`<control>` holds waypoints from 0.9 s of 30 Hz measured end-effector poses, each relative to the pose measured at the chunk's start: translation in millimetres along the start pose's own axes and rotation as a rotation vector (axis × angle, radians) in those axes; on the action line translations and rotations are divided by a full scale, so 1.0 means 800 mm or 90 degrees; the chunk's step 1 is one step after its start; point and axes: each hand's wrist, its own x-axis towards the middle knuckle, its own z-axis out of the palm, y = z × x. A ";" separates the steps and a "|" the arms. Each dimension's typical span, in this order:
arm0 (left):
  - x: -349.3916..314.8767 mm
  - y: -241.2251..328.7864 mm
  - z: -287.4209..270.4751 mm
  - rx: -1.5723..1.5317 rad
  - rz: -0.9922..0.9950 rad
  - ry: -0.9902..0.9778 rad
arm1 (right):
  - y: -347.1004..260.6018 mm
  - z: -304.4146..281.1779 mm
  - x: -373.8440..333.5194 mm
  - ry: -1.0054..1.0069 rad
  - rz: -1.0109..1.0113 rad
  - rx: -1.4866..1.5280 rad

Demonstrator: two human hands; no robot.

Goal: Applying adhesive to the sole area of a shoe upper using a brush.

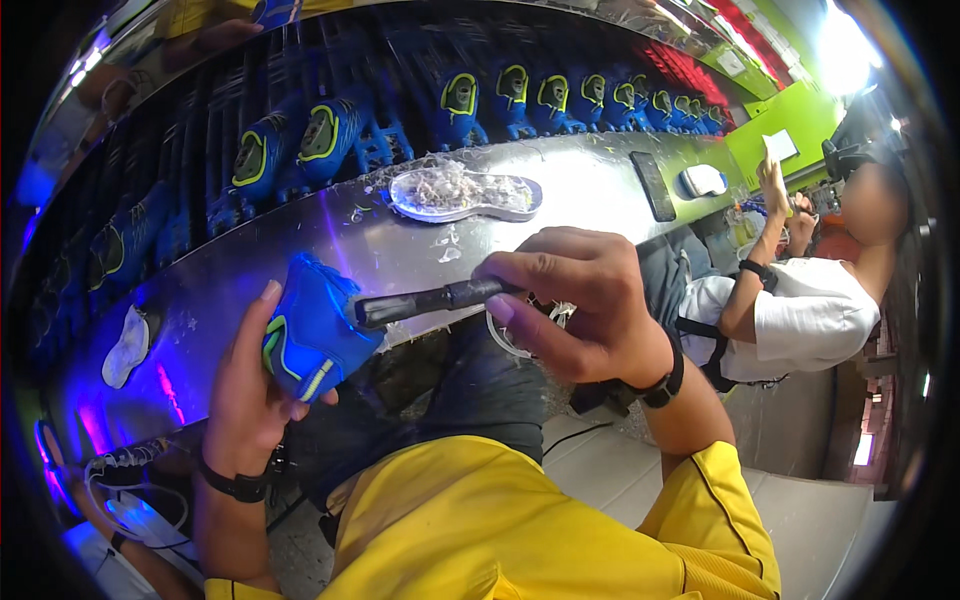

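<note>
My left hand is closed round a blue shoe upper with a lime-edged opening, tilted above the near edge of the metal bench. In my right hand, thumb and fingers pinch a dark brush-like tool with a flat end. That end meets or nearly meets the right side of the shoe upper; whether it touches I cannot tell. Beyond my hands a shoe sole lies on the bench, heaped with pale scraps.
Blue shoes stand in a row on a dark rack behind the metal bench. A smaller white sole-shaped piece lies at left, a dark phone-like slab at right. Another person sits to the right, hands raised.
</note>
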 end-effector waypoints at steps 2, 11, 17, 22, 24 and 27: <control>0.002 -0.006 0.002 -0.015 -0.039 -0.022 | 0.010 -0.005 0.002 0.006 -0.028 0.002; 0.000 -0.041 0.008 -0.178 -0.142 -0.108 | 0.047 0.000 -0.006 0.068 -0.056 0.109; 0.005 -0.048 0.022 -0.271 -0.210 -0.148 | 0.063 0.019 -0.023 0.113 0.008 0.199; 0.007 -0.052 0.031 -0.307 -0.225 -0.177 | 0.072 0.029 -0.037 0.112 0.074 0.250; 0.007 -0.055 0.033 -0.311 -0.226 -0.180 | 0.077 0.035 -0.047 0.110 0.104 0.261; 0.008 -0.061 0.028 -0.370 -0.219 -0.209 | 0.087 0.041 -0.060 0.100 0.109 0.235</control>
